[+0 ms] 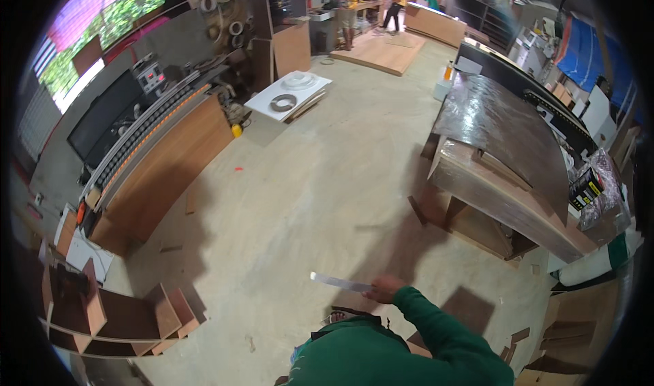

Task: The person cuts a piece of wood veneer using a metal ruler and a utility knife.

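Note:
My right hand (386, 289), in a green sleeve, is closed around one end of a thin, flat, pale strip (340, 283). Its free end points left over the floor, with a whitish tip. I cannot tell what the strip is made of. My left hand does not show; the green shirt (364, 355) fills the lower middle. Below the strip, part of a foot (338, 316) is visible.
An edge-banding-like machine (160, 178) with a wooden side stands left. Wooden shelving (136, 311) lies lower left. At right, a plastic-wrapped panel (497, 127) rests on cabinets. White panels (286, 100) lie ahead. Two people stand by a low wooden platform (381, 51) at the back.

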The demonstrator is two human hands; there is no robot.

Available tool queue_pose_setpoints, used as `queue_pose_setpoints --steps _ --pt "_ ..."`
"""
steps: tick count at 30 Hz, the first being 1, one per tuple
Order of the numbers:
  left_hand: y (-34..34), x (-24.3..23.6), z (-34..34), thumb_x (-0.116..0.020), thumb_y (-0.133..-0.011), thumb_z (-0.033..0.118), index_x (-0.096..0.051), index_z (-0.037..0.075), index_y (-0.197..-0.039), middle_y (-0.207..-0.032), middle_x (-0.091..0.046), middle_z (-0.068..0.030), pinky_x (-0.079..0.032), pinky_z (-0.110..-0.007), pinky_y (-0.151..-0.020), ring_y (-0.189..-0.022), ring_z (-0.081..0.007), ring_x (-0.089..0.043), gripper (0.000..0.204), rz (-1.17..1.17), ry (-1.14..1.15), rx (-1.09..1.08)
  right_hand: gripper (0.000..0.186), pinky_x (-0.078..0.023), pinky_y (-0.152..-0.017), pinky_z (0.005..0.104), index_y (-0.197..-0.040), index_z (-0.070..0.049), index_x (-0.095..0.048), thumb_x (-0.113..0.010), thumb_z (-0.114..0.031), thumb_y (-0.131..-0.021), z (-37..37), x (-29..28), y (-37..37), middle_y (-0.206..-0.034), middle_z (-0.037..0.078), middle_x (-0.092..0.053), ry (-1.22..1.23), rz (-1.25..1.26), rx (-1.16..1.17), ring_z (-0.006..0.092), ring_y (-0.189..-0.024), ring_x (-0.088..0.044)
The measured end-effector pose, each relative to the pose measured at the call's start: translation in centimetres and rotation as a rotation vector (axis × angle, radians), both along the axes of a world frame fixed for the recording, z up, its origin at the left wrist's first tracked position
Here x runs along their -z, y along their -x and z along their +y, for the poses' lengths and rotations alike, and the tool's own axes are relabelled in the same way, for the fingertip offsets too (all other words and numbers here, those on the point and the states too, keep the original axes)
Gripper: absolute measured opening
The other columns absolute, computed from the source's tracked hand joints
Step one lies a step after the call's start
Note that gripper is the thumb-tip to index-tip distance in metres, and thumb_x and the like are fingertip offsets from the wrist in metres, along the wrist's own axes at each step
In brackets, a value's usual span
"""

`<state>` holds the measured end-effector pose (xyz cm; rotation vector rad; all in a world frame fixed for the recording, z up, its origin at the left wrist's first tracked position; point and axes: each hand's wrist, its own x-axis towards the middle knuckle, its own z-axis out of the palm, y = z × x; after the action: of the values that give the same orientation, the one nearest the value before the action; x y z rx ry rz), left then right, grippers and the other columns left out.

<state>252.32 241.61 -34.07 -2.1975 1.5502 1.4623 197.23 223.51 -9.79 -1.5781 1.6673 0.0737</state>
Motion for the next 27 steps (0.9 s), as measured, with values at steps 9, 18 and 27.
queue_pose_setpoints --steps 9,18,27 --pt "13.0 -1.3 -33.0 -0.071 -0.088 0.039 -0.076 0.006 -0.093 -0.088 -0.077 -0.0116 -0.058 -0.039 -0.081 -0.083 -0.0241 -0.074 0.034 0.122 0.265 0.382 0.051 -0.054 -0.072 0.0400 -0.097 -0.001 -0.072 -0.077 -0.051 -0.089 -7.3 -0.5 4.4 -0.081 0.015 -0.070 0.294 -0.267 0.626 0.0288 -0.075 -0.068" --pt "20.3 3.6 -58.7 -0.069 -0.089 0.033 -0.079 0.011 -0.098 -0.096 -0.077 -0.0139 -0.056 -0.045 -0.089 -0.095 -0.0314 -0.073 0.026 0.088 0.003 0.766 0.023 -0.051 -0.061 0.0386 -0.091 -0.004 -0.065 -0.077 -0.023 -0.089 -28.6 0.4 11.0 -0.073 0.014 -0.065 0.825 -0.340 0.880 0.0294 -0.064 -0.065" --pt "38.1 -5.2 -96.8 -0.061 -0.082 0.013 -0.081 0.014 -0.088 -0.094 -0.077 -0.0157 -0.057 -0.042 -0.088 -0.094 -0.0324 -0.073 0.021 -0.064 -0.045 0.913 0.015 -0.048 -0.056 0.0348 -0.090 -0.004 -0.063 -0.072 -0.015 -0.092 -47.8 -3.3 22.8 -0.064 0.010 -0.060 1.040 -0.193 1.161 0.0174 -0.057 -0.059"
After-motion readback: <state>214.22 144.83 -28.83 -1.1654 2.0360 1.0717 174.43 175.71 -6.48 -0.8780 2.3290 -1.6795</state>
